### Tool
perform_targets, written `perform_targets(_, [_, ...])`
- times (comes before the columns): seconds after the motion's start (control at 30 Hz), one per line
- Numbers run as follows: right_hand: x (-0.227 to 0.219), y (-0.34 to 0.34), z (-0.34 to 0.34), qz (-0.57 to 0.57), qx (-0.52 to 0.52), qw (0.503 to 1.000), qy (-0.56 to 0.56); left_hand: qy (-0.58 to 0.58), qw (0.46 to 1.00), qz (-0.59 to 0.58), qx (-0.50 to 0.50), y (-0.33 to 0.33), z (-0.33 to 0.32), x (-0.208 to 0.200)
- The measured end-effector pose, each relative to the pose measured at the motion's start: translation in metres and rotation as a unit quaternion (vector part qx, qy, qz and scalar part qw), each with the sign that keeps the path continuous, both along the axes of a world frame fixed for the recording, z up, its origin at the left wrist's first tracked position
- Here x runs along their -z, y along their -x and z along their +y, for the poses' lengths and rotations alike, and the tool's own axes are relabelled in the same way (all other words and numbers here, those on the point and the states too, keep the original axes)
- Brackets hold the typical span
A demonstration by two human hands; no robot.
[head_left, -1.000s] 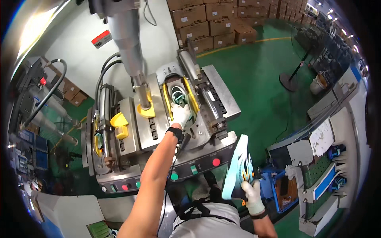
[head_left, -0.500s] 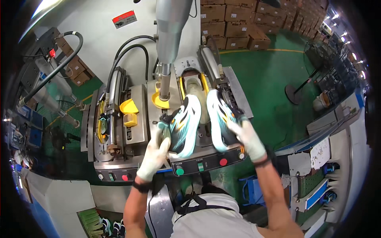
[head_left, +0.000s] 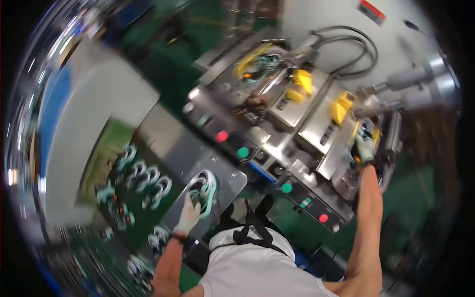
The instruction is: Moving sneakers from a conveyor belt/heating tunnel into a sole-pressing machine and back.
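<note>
My left hand [head_left: 190,214], in a whitish glove, is closed on the near end of a white, mint and black sneaker [head_left: 210,194]. That sneaker is at the grey metal shelf [head_left: 228,179] beside the machine; whether it rests there or hangs just above is unclear. My right arm stretches out to the machine's right station, where my gloved right hand [head_left: 366,147] grips a second sneaker [head_left: 365,131] between yellow side pads. Blur and the hand hide most of that shoe. Another sneaker [head_left: 264,64] lies in the machine's left station.
The press machine has yellow pads [head_left: 301,85], a thick metal cylinder [head_left: 420,86] and a front panel with green and red buttons [head_left: 287,188]. Several sneakers [head_left: 157,192] stand on a green conveyor [head_left: 106,157] to the left. A pale curved housing [head_left: 94,99] borders it.
The view has swung left. My hands have moved apart: the left carried one sneaker to the metal shelf, while the right brought the other into the right station.
</note>
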State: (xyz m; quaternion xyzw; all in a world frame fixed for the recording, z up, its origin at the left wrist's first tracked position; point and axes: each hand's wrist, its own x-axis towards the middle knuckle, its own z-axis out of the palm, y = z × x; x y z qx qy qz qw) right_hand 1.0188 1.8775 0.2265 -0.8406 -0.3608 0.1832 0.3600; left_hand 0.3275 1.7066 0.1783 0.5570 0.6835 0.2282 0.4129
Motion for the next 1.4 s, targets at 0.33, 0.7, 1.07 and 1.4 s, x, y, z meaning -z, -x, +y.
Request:
perform_targets(0.33, [0.029, 0.336, -0.124, -0.279, -0.275, 0.916, -0.083, -0.042, 0.999, 0.009, -0.007, 0.032, -0.033, 0.089])
perform_targets(0.7, [0.049, 0.400, -0.196, -0.251, -0.363, 0.893, 0.088, 0.042, 0.917, 0.375, 0.128, 0.283, 0.024, 0.121])
perform_targets(1.07, [-0.008, 0.540, -0.133, 0.294, -0.341, 0.863, 0.227, -0.018, 0.984, -0.174, -0.019, 0.182, 0.049, -0.068])
perform_targets(1.4, [-0.052, 0.451, -0.095, 0.777, -0.229, 0.583, -0.062, -0.178, 0.892, -0.249, 0.333, -0.037, 0.235, -0.181])
